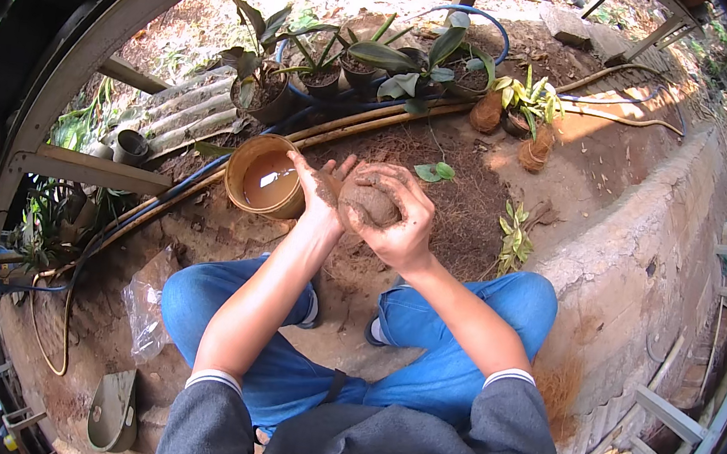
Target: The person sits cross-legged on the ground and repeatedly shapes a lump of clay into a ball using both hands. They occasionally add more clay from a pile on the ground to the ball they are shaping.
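A wet ball of brown soil point(373, 205) sits in my right hand point(408, 222), whose mud-smeared fingers curl around its top and right side. Beside it, my left hand point(321, 188) is spread with the thumb apart and mud on the palm. It is right up against the ball's left side; whether it bears any weight cannot be told. Just left of that hand stands a yellowish plastic bucket point(235, 175) holding murky brown water. Under and beyond both hands lies a heap of dark soil mixed with coconut fibre point(467, 202).
Potted plants point(320, 74) line the far side behind bamboo poles point(375, 121) and a blue hose point(173, 188). Fibre-wrapped balls point(535, 151) lie at the far right. A low concrete wall point(637, 245) runs along the right. A clear plastic bag point(147, 310) and a cut plastic scoop point(113, 414) lie left.
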A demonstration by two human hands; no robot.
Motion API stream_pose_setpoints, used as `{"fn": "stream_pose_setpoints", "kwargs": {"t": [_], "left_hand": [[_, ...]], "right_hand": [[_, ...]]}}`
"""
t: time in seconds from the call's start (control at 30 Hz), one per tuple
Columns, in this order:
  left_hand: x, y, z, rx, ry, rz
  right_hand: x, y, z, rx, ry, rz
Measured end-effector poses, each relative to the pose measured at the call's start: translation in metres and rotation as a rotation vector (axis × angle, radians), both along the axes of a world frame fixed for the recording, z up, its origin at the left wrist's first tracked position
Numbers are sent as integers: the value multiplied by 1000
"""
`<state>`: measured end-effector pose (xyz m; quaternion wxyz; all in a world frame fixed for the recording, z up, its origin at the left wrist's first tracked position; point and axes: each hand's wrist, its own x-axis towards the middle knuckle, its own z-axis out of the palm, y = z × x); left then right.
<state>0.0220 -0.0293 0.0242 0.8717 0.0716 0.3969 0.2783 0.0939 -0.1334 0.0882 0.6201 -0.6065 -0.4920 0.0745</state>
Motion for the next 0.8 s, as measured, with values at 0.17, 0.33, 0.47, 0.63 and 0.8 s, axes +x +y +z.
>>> {"fn": "stream_pose_setpoints", "kwargs": {"t": [0.17,0.33,0.47,0.63,0.8], "left_hand": [[-2,-6,4,-61,-34,-41],[-5,-5,7,7,-184,-203],[-5,-4,7,-23,-75,-156],[-3,-5,5,-28,-108,-107],[-7,-3,3,-44,-20,-44]], "right_hand": [[9,5,-9,32,-9,-55],[4,7,-14,40,-44,-45],[12,6,-18,46,-24,-49],[9,7,-22,61,-140,-7],[10,2,-14,94,-274,71]]}}
